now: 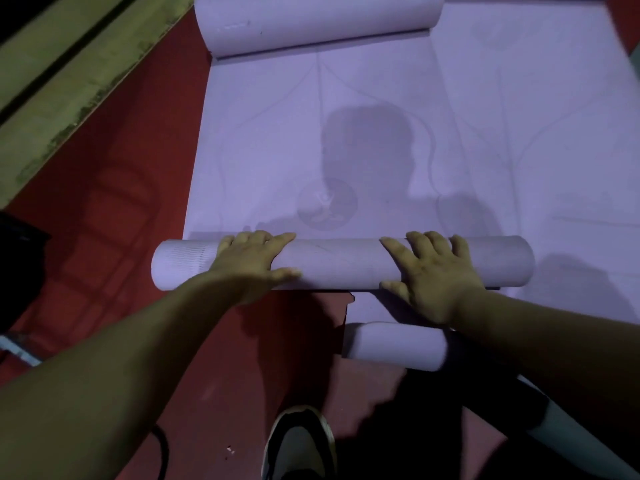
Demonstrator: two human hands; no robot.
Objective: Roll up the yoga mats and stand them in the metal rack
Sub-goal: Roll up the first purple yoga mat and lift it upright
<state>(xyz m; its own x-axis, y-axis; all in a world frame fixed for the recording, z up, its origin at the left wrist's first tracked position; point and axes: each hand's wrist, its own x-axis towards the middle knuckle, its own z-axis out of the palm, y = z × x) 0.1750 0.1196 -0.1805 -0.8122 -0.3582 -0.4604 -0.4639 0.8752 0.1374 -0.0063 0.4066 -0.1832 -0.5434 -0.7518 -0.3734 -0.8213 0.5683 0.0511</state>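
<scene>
Our left hand [254, 258] and right hand [433, 271] press flat, fingers spread, on the purple roll [339, 263] — its long axis runs side to side, one hand toward each end — with the unrolled mat [311, 140] straight ahead, so we should push away

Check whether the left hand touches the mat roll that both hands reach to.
Touching. The head view shows the left hand lying on the mat roll, fingers over its top, thumb against its near side.
</scene>
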